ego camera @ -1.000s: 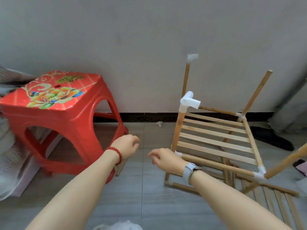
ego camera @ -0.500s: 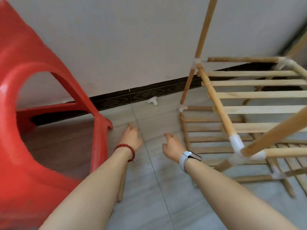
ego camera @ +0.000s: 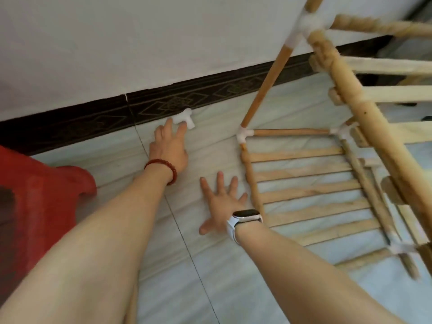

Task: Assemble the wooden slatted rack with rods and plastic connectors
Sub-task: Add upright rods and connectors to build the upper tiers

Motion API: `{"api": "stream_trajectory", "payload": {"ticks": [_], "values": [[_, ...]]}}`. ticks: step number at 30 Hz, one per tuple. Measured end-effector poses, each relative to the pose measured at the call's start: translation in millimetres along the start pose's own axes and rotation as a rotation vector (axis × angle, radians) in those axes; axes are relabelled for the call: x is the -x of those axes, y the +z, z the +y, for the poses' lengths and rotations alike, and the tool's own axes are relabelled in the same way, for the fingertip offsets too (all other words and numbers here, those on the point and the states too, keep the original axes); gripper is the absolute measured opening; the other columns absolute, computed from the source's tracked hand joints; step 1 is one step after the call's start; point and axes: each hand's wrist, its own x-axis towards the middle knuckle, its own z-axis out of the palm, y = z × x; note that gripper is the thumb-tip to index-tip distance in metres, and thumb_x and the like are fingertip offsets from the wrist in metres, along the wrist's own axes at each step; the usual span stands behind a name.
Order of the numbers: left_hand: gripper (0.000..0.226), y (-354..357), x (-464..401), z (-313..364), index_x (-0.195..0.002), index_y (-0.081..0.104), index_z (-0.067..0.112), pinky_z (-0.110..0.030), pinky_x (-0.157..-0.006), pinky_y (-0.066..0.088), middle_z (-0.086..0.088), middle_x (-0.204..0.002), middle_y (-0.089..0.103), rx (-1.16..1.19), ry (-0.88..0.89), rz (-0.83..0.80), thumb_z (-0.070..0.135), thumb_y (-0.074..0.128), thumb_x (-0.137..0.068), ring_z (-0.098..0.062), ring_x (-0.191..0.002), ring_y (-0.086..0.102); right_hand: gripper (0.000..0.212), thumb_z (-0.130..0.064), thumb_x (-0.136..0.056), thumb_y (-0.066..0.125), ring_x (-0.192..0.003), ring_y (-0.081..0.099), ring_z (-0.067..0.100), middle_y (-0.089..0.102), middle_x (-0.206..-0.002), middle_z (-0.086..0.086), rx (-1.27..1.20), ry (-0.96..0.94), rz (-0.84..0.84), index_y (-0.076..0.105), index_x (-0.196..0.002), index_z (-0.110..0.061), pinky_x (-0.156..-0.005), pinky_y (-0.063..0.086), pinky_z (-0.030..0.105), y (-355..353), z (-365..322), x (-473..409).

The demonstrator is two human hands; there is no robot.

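A loose white plastic connector (ego camera: pixel 183 119) lies on the floor tiles against the dark baseboard. My left hand (ego camera: pixel 168 146), with a red bead bracelet, stretches out to it and its fingertips touch the connector. My right hand (ego camera: pixel 221 202), with a white watch, lies flat on the floor with fingers spread, just left of the wooden slatted rack (ego camera: pixel 308 190). The rack stands at the right: slats on rods joined by white connectors, with an upright rod (ego camera: pixel 266 85) rising from the near corner connector (ego camera: pixel 243 134).
A red plastic stool (ego camera: pixel 39 202) stands at the left, close to my left arm. The white wall and dark patterned baseboard (ego camera: pixel 93 122) close the far side. A loose wooden rod (ego camera: pixel 132 307) lies on the floor under my left forearm.
My view has moved closer to the floor. My left hand has reached forward to the white connector by the baseboard. My right hand has spread flat on the tiles.
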Motion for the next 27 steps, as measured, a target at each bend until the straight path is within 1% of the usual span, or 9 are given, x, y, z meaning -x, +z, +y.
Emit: {"api": "stream_trajectory", "payload": {"ticks": [3,6,9,12,16,19,22,24,27], "values": [[0.072,2,-26,4,-0.149,0.013,0.029,-0.052,-0.111,0.020,-0.007,-0.157,-0.009,-0.121,0.099,-0.034,0.012,0.049,-0.090,-0.035,-0.143,-0.001,0.124,-0.042,-0.068,0.080,-0.135,-0.030,0.045,-0.035,-0.151,0.008,0.007,0.016,-0.012,-0.016,-0.146,-0.037,-0.106,0.000,0.071,1,0,-3],[0.064,1,-44,7,-0.146,0.023,0.029,-0.051,-0.109,0.024,-0.006,-0.157,-0.008,-0.175,0.147,-0.091,0.012,0.048,-0.089,-0.037,-0.140,0.006,0.124,-0.042,-0.068,0.080,-0.134,-0.031,0.046,-0.035,-0.150,0.008,0.014,0.012,-0.009,-0.017,-0.146,-0.038,-0.105,0.000,0.072,2,0,-6],[0.041,0,-50,12,-0.131,0.045,0.014,-0.049,-0.098,0.039,-0.014,-0.145,0.022,-0.128,0.153,-0.048,0.010,0.050,-0.090,-0.039,-0.123,0.031,0.124,-0.042,-0.068,0.080,-0.133,-0.032,0.046,-0.036,-0.150,0.008,0.024,0.017,-0.008,-0.018,-0.146,-0.038,-0.104,0.000,0.072,2,1,-7],[0.027,-1,-37,13,-0.116,0.050,0.012,-0.045,-0.091,0.043,-0.017,-0.124,0.036,-0.049,0.133,-0.058,0.011,0.052,-0.090,-0.036,-0.109,0.040,0.125,-0.043,-0.068,0.080,-0.134,-0.031,0.045,-0.036,-0.150,0.007,0.026,0.032,-0.020,-0.019,-0.145,-0.040,-0.105,0.000,0.071,1,2,-8],[0.031,13,31,13,-0.115,0.054,0.017,-0.037,-0.097,0.040,-0.016,-0.120,0.044,0.318,-0.160,-0.030,0.020,0.059,-0.085,-0.034,-0.112,0.044,0.122,-0.044,-0.069,0.079,-0.136,-0.029,0.043,-0.034,-0.151,0.006,0.039,0.029,-0.024,-0.017,-0.145,-0.041,-0.107,0.002,0.070,-2,7,-7],[0.038,3,87,23,-0.125,0.053,0.020,-0.028,-0.097,0.037,-0.014,-0.127,0.051,0.583,-0.336,0.027,0.027,0.056,-0.088,-0.032,-0.117,0.049,0.119,-0.041,-0.071,0.079,-0.140,-0.021,0.041,-0.027,-0.154,0.005,0.001,0.044,-0.001,-0.013,-0.147,-0.037,-0.109,0.013,0.065,-5,1,-1],[0.043,-17,123,27,-0.137,0.045,0.021,-0.013,-0.103,0.019,-0.011,-0.139,0.046,0.734,-0.363,0.062,0.023,0.050,-0.094,-0.021,-0.133,0.034,0.097,-0.033,-0.081,0.070,-0.143,0.000,0.039,-0.007,-0.158,0.003,0.007,0.079,0.147,0.003,-0.150,-0.021,-0.105,0.033,0.054,6,-11,16],[0.051,-24,143,28,-0.140,0.041,0.021,-0.021,-0.111,0.021,-0.010,-0.146,0.038,0.762,-0.346,0.132,0.023,0.054,-0.091,-0.017,-0.134,0.034,0.064,-0.016,-0.093,0.051,-0.143,0.009,0.037,0.005,-0.158,0.005,-0.020,0.013,0.204,0.017,-0.148,-0.009,-0.106,0.034,0.047,30,-16,32],[0.065,-35,177,37,-0.140,0.031,0.014,-0.018,-0.085,0.039,0.003,-0.124,0.043,0.812,-0.381,0.180,0.027,0.062,-0.085,-0.015,-0.106,0.051,0.051,-0.007,-0.095,0.042,-0.137,0.030,0.031,0.033,-0.148,0.013,-0.334,-0.127,0.218,0.028,-0.143,-0.006,-0.106,0.029,0.032,57,-17,72]]}}
